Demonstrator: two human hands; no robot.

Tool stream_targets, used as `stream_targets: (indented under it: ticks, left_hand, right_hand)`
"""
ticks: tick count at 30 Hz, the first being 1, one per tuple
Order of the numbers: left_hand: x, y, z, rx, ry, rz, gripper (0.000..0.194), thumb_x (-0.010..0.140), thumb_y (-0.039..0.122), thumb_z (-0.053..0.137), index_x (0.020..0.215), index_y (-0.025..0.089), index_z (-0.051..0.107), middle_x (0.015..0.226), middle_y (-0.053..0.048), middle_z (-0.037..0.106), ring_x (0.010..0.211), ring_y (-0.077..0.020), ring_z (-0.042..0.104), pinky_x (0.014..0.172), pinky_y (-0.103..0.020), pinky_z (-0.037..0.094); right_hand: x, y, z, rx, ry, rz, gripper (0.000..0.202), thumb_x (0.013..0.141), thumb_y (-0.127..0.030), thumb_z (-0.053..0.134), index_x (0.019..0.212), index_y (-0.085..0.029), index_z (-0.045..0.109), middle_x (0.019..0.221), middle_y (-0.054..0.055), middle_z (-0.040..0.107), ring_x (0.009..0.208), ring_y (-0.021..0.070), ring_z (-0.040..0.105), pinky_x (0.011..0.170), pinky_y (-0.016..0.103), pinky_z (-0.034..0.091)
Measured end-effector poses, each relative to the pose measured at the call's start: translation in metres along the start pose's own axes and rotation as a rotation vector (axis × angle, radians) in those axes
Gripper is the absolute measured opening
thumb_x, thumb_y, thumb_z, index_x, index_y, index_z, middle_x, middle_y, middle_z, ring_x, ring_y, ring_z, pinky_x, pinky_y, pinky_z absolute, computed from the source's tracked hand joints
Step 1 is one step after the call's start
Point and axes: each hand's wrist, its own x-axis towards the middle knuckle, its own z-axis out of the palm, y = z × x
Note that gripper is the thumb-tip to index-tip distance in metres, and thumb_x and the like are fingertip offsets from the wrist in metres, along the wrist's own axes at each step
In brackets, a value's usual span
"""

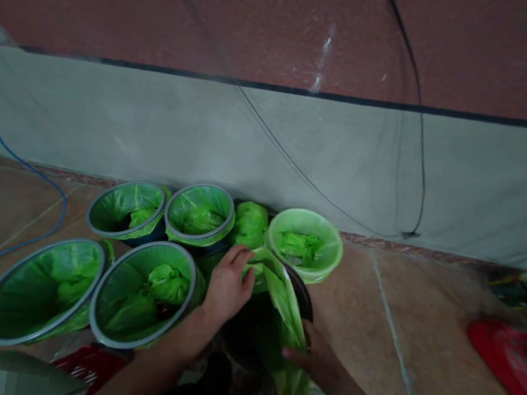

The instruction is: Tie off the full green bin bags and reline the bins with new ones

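Note:
A green plastic bag (285, 300) is stretched between my two hands over a dark bin (304, 293) in front of me. My left hand (230, 285) pinches the bag's edge at the bin's far left side. On the right, my right hand (316, 360) grips the bag's other side, with thumb and fingers closed on the plastic. Part of the bag hangs down over the bin's near right side. The bin's inside is dark, and my left arm and the bag hide part of its rim.
Several bins with green liners stand to the left, among them a grey-rimmed bin (144, 298). A pale green lined bin (306, 243) is behind mine, near the wall. A blue cable (40, 233) crosses the tiles at left; a red object (511, 360) lies at right.

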Motion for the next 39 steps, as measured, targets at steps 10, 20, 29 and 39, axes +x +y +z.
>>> stream_targets:
  ticks: [10,20,29,39]
  left_hand:
    - [-0.019,-0.005,0.078,-0.757,-0.393,-0.676,0.023,0.075,0.035,0.065,0.078,0.012,0.067,0.07,-0.003,0.065,0.063,-0.0144,0.059,0.056,-0.023,0.042]
    - [-0.041,-0.021,0.073,-0.708,-0.382,-0.546,0.025,0.071,0.036,0.067,0.074,0.012,0.069,0.067,-0.001,0.063,0.062,-0.0135,0.055,0.058,-0.023,0.041]
    - [-0.05,-0.053,0.027,-0.724,-0.24,-0.649,0.049,0.071,0.057,0.064,0.085,0.011,0.071,0.075,-0.005,0.068,0.07,-0.0187,0.06,0.064,-0.028,0.046]
    - [-0.091,-0.094,-0.015,0.165,-0.303,-0.609,0.029,0.087,0.022,0.047,0.11,0.013,0.062,0.103,-0.013,0.07,0.099,-0.0242,0.066,0.086,-0.031,0.047]
  right_hand:
    - [0.01,-0.02,0.03,0.124,-0.169,0.12,0.048,0.079,-0.061,0.057,0.095,-0.016,0.06,0.08,0.003,0.063,0.071,0.0166,0.061,0.056,0.025,0.048]
    - [0.024,-0.009,0.037,-0.051,0.188,0.09,0.046,0.075,-0.061,0.054,0.087,-0.017,0.063,0.08,0.006,0.066,0.071,0.0194,0.062,0.059,0.028,0.048]
    - [0.015,-0.002,0.008,0.22,0.279,0.155,0.047,0.069,-0.058,0.064,0.078,-0.012,0.069,0.069,0.008,0.068,0.065,0.0225,0.064,0.06,0.031,0.049]
    - [-0.024,0.071,-0.033,-0.312,0.476,0.252,0.055,0.074,-0.055,0.053,0.111,-0.015,0.062,0.09,0.012,0.069,0.075,0.0289,0.067,0.066,0.043,0.055]
